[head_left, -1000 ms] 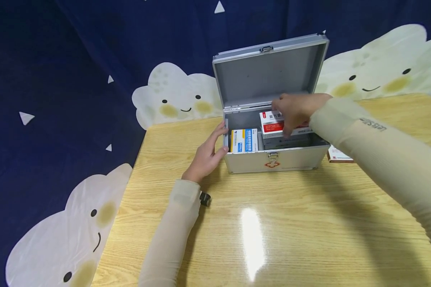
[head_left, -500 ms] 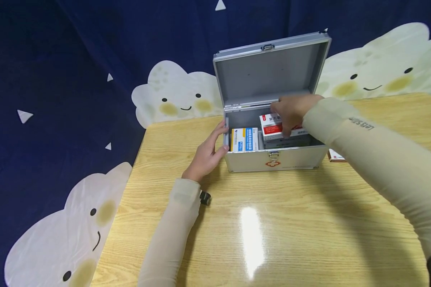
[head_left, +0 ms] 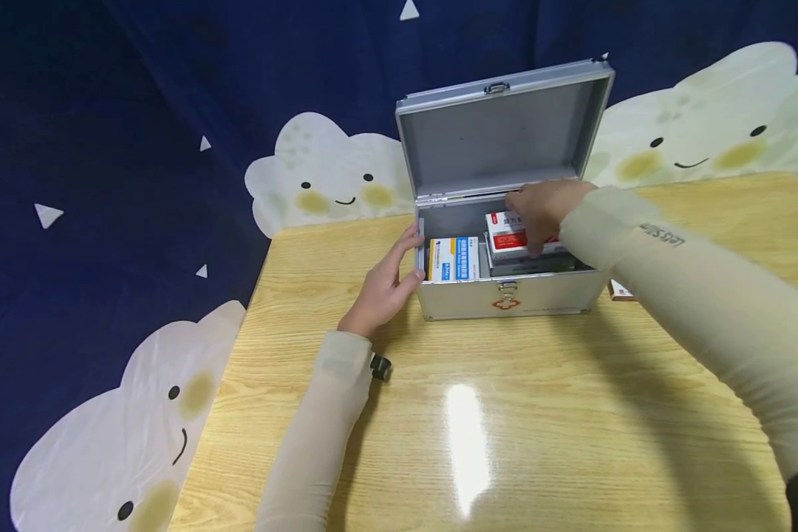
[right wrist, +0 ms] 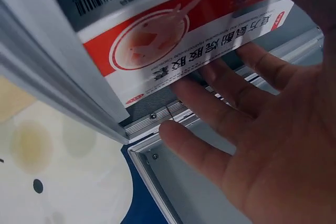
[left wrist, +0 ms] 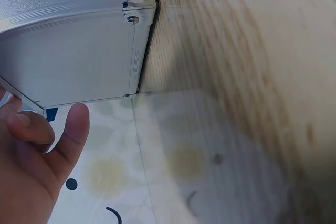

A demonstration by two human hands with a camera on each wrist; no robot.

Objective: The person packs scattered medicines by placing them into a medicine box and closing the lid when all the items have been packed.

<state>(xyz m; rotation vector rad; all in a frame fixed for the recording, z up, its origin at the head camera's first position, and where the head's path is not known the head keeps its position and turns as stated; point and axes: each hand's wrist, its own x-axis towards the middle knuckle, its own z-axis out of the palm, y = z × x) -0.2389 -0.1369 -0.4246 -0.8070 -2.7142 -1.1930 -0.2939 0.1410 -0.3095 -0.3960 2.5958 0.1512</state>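
Observation:
An aluminium first-aid case (head_left: 552,299) with a cross on its front stands with its lid raised. My right hand (head_left: 548,210) holds a red-and-white medicine box (head_left: 505,242) inside the right part of the case, thumb on the near side and fingers along the far side. In the right wrist view, the fingers (right wrist: 247,93) lie against the box's printed edge. My left hand (head_left: 382,290) rests at the case's left end, fingers extended and touching its rim. A yellow, white and blue medicine box (head_left: 454,258) stands in the left part. What lies under the red-and-white box is mostly hidden.
The raised lid (head_left: 499,140) leans back toward a dark blue curtain (head_left: 332,59) with cloud prints. Just right of the case, partly behind the right sleeve, another small box (head_left: 621,290) lies on the wooden table (head_left: 539,414).
The red-and-white box sits slightly lower in the case, and the right hand and forearm have shifted a little left with it. The left hand keeps its place.

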